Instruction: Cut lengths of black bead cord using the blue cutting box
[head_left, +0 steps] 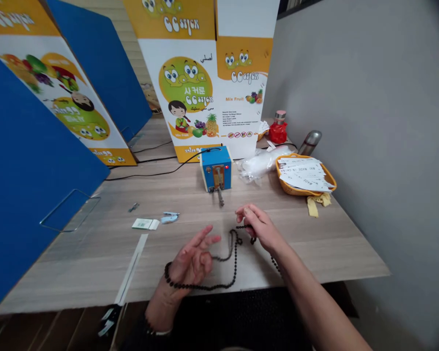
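Observation:
A long strand of small dark beads point(235, 263) stretches between my two hands above the table's near edge. One loop of it passes round the base of my left hand point(192, 258), whose fingers are spread and partly curled. My right hand point(256, 224) has its fingers closed on another part of the strand, and a length of beads hangs below that wrist. A small blue box device point(217, 170) with a red light and a metal arm stands just beyond the hands.
Left on the table point(190, 195) lie a light-blue stapler point(169, 217), a small white-green box point(145, 224) and a white strip point(133, 268). An orange basket point(296, 189) of printed labels, plastic bags point(259, 163) and a steel flask point(310, 142) sit right. Tall cartons point(190, 48) and a grey wall point(351, 97) bound the space.

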`<state>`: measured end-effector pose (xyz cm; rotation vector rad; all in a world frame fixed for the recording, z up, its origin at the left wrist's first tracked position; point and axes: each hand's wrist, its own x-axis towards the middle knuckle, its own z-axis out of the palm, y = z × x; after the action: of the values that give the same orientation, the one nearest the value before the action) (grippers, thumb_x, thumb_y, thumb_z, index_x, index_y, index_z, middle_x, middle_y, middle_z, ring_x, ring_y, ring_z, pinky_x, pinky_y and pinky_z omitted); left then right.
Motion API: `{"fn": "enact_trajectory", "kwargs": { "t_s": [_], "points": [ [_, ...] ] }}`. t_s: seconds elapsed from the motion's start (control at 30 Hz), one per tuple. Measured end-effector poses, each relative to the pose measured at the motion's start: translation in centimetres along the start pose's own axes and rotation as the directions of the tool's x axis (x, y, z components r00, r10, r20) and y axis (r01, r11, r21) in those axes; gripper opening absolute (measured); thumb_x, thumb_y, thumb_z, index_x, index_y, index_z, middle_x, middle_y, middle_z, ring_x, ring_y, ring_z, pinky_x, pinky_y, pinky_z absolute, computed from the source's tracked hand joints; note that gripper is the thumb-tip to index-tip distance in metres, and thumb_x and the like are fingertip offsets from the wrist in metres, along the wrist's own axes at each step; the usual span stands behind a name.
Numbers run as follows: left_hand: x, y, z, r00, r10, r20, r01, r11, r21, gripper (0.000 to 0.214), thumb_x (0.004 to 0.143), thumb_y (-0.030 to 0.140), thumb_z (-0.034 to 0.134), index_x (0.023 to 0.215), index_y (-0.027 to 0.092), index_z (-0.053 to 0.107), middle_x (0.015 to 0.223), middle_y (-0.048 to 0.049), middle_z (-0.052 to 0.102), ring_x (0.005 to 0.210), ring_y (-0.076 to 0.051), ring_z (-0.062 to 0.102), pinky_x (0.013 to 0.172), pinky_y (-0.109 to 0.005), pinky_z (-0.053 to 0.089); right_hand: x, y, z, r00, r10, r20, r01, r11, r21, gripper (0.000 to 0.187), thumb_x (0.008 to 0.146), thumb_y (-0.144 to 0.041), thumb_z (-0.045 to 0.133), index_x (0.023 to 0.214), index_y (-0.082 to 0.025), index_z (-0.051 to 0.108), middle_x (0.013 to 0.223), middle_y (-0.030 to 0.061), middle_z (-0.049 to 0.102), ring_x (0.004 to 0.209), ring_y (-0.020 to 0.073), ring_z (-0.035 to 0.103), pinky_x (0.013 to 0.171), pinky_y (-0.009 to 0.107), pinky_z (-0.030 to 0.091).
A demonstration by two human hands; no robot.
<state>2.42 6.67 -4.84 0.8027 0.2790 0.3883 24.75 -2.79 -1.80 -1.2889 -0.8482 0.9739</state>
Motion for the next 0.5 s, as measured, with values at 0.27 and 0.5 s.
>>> {"fn": "enact_trajectory", "kwargs": {
  "t_s": [0.27,0.5],
  "points": [
    [-1.2,-0.4,7.4,0.976,0.038,-0.215,0.106,0.778,0.619,0.034,0.078,0.037,0.071,0.103,0.015,0.067,0.08,-0.0046,0.063,0.058,-0.011,0.053,0.05,-0.02,0.04,-5.5,-3.6,4.1,0.949,-0.098,0.3,0.14,0.983,-0.12,0.038,0.097,-0.052,0.05,0.095,-0.016,0.062,0.082,0.0021,0.058,0.069,0.0121,0.05,0.059,0.021,0.04],
    [-6.9,4.9,5.8,0.907,0.262,-0.33,0.011,0.768,0.64,0.025,0.07,0.042,0.073,0.076,0.02,0.063,0.055,0.0028,0.049,0.05,-0.01,0.043,0.049,-0.022,0.035,-8.8,-3.6,-1.3,0.934,-0.009,0.356,0.155,0.911,-0.383,0.018,0.088,-0.034,0.064,0.092,-0.017,0.064,0.068,-0.0039,0.051,0.059,0.0108,0.043,0.055,0.02,0.034]
  ]
}}
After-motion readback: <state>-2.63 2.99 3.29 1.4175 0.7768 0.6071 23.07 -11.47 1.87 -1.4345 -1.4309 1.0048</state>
